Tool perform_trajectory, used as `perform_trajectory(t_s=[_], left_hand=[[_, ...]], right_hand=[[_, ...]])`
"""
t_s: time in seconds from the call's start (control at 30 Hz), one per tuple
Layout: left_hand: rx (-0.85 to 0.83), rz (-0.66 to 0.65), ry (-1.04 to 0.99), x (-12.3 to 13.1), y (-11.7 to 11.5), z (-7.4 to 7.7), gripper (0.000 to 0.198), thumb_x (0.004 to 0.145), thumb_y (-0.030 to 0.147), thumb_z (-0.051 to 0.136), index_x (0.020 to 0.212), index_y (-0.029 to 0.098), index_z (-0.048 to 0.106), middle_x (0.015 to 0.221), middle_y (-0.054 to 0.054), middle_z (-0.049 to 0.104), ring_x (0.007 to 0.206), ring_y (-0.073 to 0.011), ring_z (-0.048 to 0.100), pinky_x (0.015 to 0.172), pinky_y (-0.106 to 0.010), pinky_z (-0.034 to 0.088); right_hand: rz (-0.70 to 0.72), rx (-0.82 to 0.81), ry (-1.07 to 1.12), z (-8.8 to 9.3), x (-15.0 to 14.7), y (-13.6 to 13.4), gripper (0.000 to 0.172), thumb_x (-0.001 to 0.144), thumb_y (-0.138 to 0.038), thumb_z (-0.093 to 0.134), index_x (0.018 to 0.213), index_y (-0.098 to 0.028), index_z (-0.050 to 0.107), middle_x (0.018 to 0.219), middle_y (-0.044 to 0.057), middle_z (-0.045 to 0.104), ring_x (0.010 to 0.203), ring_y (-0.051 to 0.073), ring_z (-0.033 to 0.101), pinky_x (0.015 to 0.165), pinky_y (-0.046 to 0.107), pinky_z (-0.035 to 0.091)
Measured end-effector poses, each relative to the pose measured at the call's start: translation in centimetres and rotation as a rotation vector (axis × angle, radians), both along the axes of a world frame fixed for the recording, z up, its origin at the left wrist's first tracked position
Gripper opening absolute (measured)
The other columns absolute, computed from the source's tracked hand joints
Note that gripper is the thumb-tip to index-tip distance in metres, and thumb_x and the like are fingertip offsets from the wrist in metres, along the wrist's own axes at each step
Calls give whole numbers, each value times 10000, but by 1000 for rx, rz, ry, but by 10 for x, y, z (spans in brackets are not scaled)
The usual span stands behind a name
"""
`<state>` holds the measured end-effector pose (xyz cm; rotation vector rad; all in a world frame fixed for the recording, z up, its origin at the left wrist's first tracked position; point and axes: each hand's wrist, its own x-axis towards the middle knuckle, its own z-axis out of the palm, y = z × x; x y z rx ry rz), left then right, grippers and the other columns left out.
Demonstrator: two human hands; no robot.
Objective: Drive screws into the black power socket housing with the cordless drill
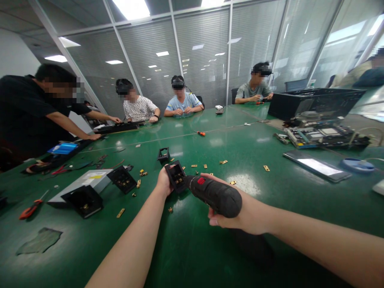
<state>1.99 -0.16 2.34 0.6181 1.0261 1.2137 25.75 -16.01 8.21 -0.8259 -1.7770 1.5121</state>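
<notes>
My left hand (163, 181) is closed on a black plastic box (176, 175), which is tilted with its open side towards me and shows small brass parts inside. Wrapped round the grip of a black power drill (216, 195) is my right hand (237, 212). The drill's front end points left at the box, and its tip is hidden at the box's right edge. Beyond the box, a black square frame (163, 155) stands on the green table (204, 244). Small brass plates (205, 166) lie scattered around.
Left: two black boxes (83, 202) (122, 179), a grey metal case (87, 183) and an orange screwdriver (31, 209). Right: a phone (316, 166), a circuit board (324, 134) and a black computer case (315, 102). Several people are around the table's far side.
</notes>
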Motion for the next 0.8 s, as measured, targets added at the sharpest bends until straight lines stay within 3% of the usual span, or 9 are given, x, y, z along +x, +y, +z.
perform_trajectory(t_s=[0.2, 0.33, 0.47, 0.57, 0.73, 0.8], left_hand=[[1, -2, -2, -3, 3, -5, 276, 776, 302, 486, 856, 98, 654, 687, -125, 696, 570, -237, 660, 554, -347, 542], [8, -9, -3, -3, 3, -5, 280, 779, 308, 484, 837, 95, 657, 668, -122, 689, 557, -230, 654, 542, -338, 540], [4, -8, -4, -2, 2, -4, 273, 779, 301, 485, 834, 96, 658, 671, -123, 692, 562, -231, 657, 546, -341, 546], [5, -9, -1, -2, 2, -3, 266, 780, 292, 480, 828, 99, 657, 662, -119, 688, 552, -230, 650, 534, -340, 542], [-1, 0, -11, -2, 2, -3, 264, 782, 297, 474, 817, 104, 651, 671, -125, 687, 560, -227, 650, 539, -333, 539], [-2, 3, -3, -1, 2, -2, 265, 783, 303, 473, 806, 106, 648, 657, -121, 678, 551, -224, 645, 527, -327, 532]], right_hand=[[27, -31, 20, -5, 2, 2, 1099, 732, -176, 742, 1547, -149, 6, 903, 47, 649, 767, 180, 613, 748, 374, 494], [60, -48, 35, -9, 3, 4, 1143, 708, -170, 761, 1549, -151, -15, 1092, 124, 639, 907, 212, 626, 819, 403, 498], [86, -120, 56, -10, 3, 5, 1158, 701, -140, 752, 1554, -187, -30, 1236, 172, 591, 906, 207, 635, 797, 403, 518], [65, -97, 46, -8, 3, 5, 1114, 709, -139, 746, 1556, -186, 23, 1175, 149, 615, 841, 193, 640, 756, 387, 520], [71, -35, -28, -6, 5, 7, 887, 730, -145, 738, 1485, -111, 272, 853, 38, 637, 791, 186, 627, 788, 387, 497], [85, -55, -11, -7, 5, 7, 901, 733, -141, 733, 1491, -110, 246, 866, 47, 642, 822, 196, 635, 791, 390, 504]])
